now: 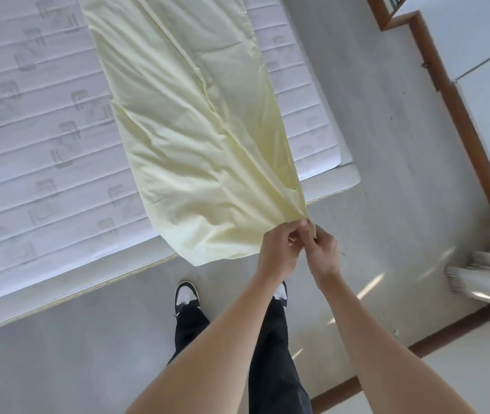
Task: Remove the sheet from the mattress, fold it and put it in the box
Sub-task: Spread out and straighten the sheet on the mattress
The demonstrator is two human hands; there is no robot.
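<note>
A pale yellow sheet (pixel 190 138), folded into a long narrow strip, lies across the bare white quilted mattress (pixel 35 150) from the top of the view down to its near edge. The sheet's near end is gathered to a point just past the mattress corner. My left hand (pixel 282 252) and my right hand (pixel 323 252) meet there, and both pinch the gathered corners of the sheet between fingers and thumb. The lower left part of that end hangs loose over the mattress edge. No box is in view.
I stand on a grey floor (pixel 387 174) at the foot of the mattress, black trousers and black-and-white shoes (pixel 187 295) below my arms. A wooden skirting board (pixel 458 121) lines the white wall at right. Pale curtain folds (pixel 488 276) hang at the far right.
</note>
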